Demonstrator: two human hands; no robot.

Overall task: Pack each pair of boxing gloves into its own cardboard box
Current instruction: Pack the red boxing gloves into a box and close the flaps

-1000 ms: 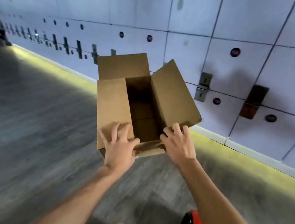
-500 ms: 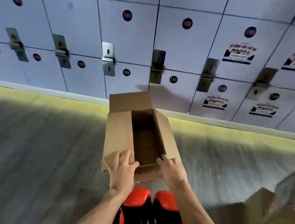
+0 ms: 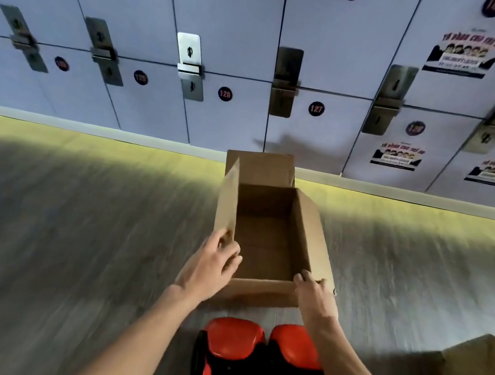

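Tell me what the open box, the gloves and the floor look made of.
The open box: plain brown cardboard, matte, with folded flaps. The gloves: likely leather or synthetic leather, glossy red and black with shiny highlights. The floor: grey wood-grain streaks, maybe vinyl or laminate; blur leaves it open.

Dim scene, floor streaked with motion blur, yellow glow along lockers' base, wide-angle edge bending

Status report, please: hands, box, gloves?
Left hand grips left flap. Right hand holds near right corner. Cardboard box open, empty. Gloves on floor, nothing in way.
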